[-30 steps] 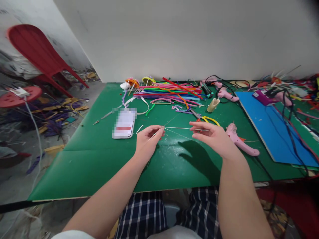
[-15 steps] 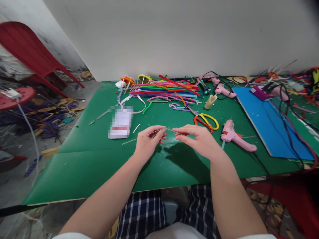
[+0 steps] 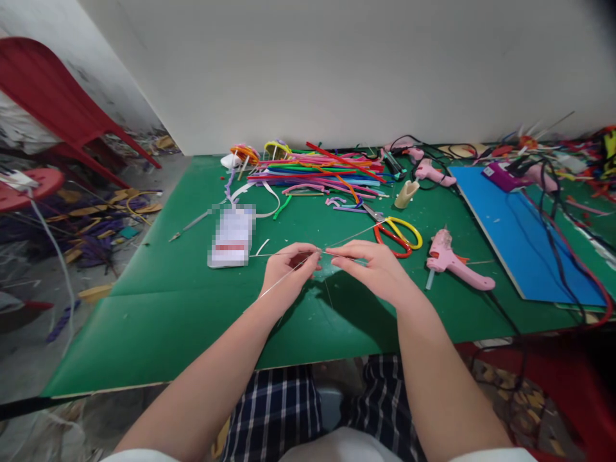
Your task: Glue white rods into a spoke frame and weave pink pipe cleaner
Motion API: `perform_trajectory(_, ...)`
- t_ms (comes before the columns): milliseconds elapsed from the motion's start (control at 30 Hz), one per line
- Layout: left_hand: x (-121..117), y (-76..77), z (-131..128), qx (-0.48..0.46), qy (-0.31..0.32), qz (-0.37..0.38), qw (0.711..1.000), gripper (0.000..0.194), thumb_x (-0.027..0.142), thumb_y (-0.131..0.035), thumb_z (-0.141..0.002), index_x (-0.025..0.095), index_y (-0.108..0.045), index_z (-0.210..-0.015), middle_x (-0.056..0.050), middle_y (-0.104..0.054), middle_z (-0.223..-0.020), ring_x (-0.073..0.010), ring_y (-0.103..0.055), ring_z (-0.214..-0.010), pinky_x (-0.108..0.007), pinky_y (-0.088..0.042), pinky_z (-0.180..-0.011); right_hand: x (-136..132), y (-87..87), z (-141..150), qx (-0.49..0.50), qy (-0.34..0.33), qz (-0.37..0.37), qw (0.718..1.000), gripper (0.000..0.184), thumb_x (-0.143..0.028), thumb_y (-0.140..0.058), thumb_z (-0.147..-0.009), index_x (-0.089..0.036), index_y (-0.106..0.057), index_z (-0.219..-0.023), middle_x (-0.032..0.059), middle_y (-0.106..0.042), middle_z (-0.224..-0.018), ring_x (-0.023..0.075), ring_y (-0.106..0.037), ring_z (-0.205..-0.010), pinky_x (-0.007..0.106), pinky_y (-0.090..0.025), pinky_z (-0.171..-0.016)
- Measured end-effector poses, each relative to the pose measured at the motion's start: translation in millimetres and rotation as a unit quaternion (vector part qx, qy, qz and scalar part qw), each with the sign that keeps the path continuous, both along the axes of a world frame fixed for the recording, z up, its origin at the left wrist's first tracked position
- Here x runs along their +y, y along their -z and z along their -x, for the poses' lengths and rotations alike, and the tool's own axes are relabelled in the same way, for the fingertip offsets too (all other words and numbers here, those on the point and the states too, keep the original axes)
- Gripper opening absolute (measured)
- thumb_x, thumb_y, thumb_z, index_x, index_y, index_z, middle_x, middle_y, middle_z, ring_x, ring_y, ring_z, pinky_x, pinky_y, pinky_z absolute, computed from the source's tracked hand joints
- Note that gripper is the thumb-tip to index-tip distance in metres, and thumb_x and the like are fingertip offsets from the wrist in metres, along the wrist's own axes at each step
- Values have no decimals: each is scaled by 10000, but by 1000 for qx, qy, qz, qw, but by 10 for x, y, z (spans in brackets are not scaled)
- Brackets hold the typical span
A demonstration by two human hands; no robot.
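My left hand point(image 3: 287, 271) and my right hand point(image 3: 369, 269) meet over the middle of the green table point(image 3: 192, 321), fingertips almost touching. Both pinch thin metal wires point(image 3: 346, 240) that cross between them; one wire runs up right toward the scissors, another slants down left past my left wrist. The fingers of each hand are closed on the wires.
A pile of coloured pipe cleaners point(image 3: 322, 174) lies at the back. Red-and-yellow scissors point(image 3: 397, 233) and a pink glue gun point(image 3: 455, 264) sit right of my hands, a phone point(image 3: 231, 239) left. A blue board point(image 3: 520, 234) and cables fill the right side. A red chair point(image 3: 58, 96) stands on the left.
My right hand moved left until it met my left hand. The wires changed angle, one now pointing up toward the scissors.
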State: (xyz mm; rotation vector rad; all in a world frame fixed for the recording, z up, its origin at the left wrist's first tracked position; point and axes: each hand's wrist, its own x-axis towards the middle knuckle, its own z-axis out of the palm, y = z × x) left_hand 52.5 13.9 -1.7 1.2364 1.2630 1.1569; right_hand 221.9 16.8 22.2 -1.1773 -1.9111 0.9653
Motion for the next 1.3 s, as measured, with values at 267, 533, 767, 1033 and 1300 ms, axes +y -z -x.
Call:
perform_trajectory(267,8,61,21,-19,13,-27,999,269,346,-621,-727,159,-661,-917,-63,-681,-833,-173,-640,-756,-234,-530,-566,16,16,28,9,23,-28,999,196,-263,-544,-811,-229,-676,-952,4,-675,-891,116,-592,-834,234,-442,-735)
perform_trajectory(533,13,63,13,-19,-2,-49,999,211,322,-638,-714,150,-671,-830,-55,-675,-791,-170,-643,-745,-228,-536,-560,24,44,52,3,15,-26,1000,196,-276,-545,-809,-227,-678,-945,5,-675,-900,116,-594,-834,237,-452,-726)
perform_trajectory(767,11,58,7,-36,-9,-35,999,177,295,-648,-700,140,-661,-783,-51,-668,-796,-171,-645,-750,-245,-541,-599,23,47,69,-8,15,-22,1000,200,-273,-535,-817,-225,-678,-948,1,-674,-891,107,-592,-832,226,-442,-732)
perform_trajectory(1033,4,38,0,-45,6,-37,998,169,285,-640,-711,144,-663,-801,-46,-672,-787,-158,-638,-742,-242,-541,-607,32,56,76,2,13,-16,1000,193,-273,-540,-814,-240,-681,-942,-2,-675,-864,110,-594,-804,228,-442,-711)
perform_trajectory(1300,26,64,38,-29,26,-19,999,175,318,-631,-710,165,-647,-793,-28,-671,-755,-158,-636,-715,-257,-527,-618,31,51,82,10,7,-24,1000,194,-276,-541,-812,-241,-685,-936,10,-680,-859,121,-598,-807,241,-446,-727)
